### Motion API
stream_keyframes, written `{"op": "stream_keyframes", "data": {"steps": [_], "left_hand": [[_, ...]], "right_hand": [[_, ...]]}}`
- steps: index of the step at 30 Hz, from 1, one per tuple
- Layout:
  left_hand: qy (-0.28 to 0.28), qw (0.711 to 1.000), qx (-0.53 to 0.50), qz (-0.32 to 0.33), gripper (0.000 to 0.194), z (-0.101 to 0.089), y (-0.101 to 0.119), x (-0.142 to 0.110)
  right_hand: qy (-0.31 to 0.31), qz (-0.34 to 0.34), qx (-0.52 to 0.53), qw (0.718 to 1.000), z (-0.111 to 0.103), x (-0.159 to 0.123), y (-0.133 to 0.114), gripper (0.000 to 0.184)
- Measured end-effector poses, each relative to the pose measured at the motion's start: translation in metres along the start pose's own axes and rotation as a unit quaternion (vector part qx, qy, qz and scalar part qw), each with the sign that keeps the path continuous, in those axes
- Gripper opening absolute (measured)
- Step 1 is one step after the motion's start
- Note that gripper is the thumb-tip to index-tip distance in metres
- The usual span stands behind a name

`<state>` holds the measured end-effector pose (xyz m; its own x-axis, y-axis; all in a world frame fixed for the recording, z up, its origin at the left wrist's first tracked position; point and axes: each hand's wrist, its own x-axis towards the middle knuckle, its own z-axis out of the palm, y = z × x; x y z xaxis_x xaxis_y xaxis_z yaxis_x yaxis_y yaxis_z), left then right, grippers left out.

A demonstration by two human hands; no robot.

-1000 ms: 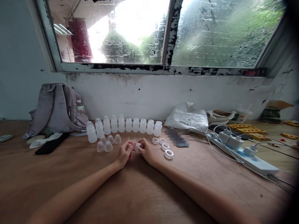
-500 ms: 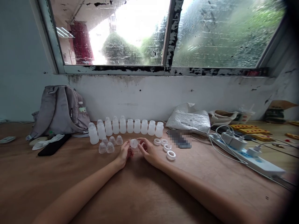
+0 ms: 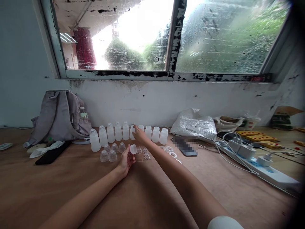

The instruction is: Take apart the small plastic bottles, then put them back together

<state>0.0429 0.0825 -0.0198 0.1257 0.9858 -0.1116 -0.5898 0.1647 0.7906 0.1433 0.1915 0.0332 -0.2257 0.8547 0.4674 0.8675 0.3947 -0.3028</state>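
My left hand (image 3: 126, 160) is closed on a white bottle collar (image 3: 133, 149), raised a little above the table. My right hand (image 3: 140, 134) reaches forward into the row and grips an uncapped frosted baby bottle (image 3: 132, 132) near its neck; some fingers are hidden. Bottles with clear caps, such as the capped bottle (image 3: 95, 140), stand to the left, and open bottles like this one (image 3: 163, 136) to the right. Clear dome caps (image 3: 104, 156) lie left of my left hand. Clear teats (image 3: 147, 156) sit under my right forearm, with white collar rings (image 3: 173, 155) beyond it.
A grey backpack (image 3: 60, 114) leans on the wall at left, near a black phone (image 3: 53, 154) and a tissue. On the right lie a silvery bag (image 3: 193, 124), a blurred-out phone (image 3: 186, 147), and a power strip (image 3: 269, 168) with plugs and trailing cables.
My right hand has left the collar and moved forward to a bottle in the row. My left hand keeps the collar, shifted slightly left. Teats on the table have come into sight.
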Motion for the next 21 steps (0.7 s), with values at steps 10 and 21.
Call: {"op": "stream_keyframes", "data": {"steps": [10, 21], "left_hand": [[-0.002, 0.999, -0.02, -0.05, 0.035, -0.003, 0.003, 0.005], [-0.041, 0.998, 0.015, -0.035, 0.037, -0.001, 0.0, -0.001]], "right_hand": [[0.085, -0.012, 0.052, 0.995, -0.055, -0.045, 0.001, 0.018], [0.071, -0.043, 0.257, 0.963, -0.071, -0.152, 0.01, 0.04]]}}
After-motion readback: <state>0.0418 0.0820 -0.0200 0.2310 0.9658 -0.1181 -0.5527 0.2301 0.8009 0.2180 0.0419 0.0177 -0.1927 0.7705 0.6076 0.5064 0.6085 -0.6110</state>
